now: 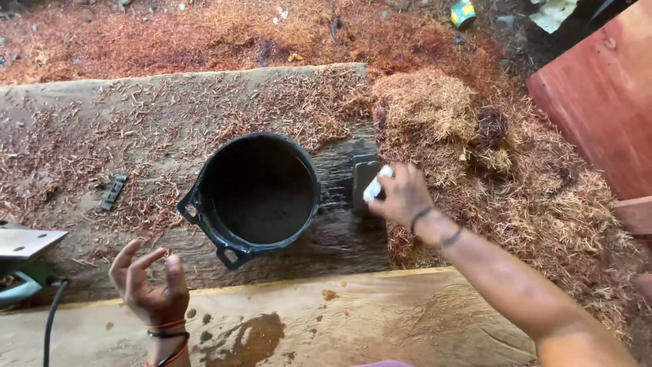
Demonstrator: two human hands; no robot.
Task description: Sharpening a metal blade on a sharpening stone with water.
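white piece [375,185]: small, pale, maybe cloth or paper, can't tell which; pinched in the right hand's fingertips, pressed on top of the dark block.
dark block [365,182]: flat grey-black slab, upright rectangle in view, long axis running away from the person; sits on the wet dark plank just right of the pot, partly under the fingers.
right hand [402,194]: fingers closed on the white piece, palm down, arm entering from lower right; directly over the block's right edge, so the block lies under and slightly left of it.
black pot [257,194]: round, open, dark inside, lug handles at lower left and bottom; just left of the block, near but apparently not touching it.
left hand [149,278]: released, fingers curled loosely, holding nothing, raised above the pale board; below-left of the pot, well apart from the block.
nearer hand: right, already on the block; left is far across the pot.
counter [81,136]: rough timber covered in reddish shavings; wet patch around the pot.
pale board [380,312]: front edge, wet stains by the left wrist.
power tool [24,261]: far left edge, green body, cable trailing.
small black clip [113,191]: lying in shavings left of the pot.
shavings heap [435,112]: right of the block, behind the right hand.
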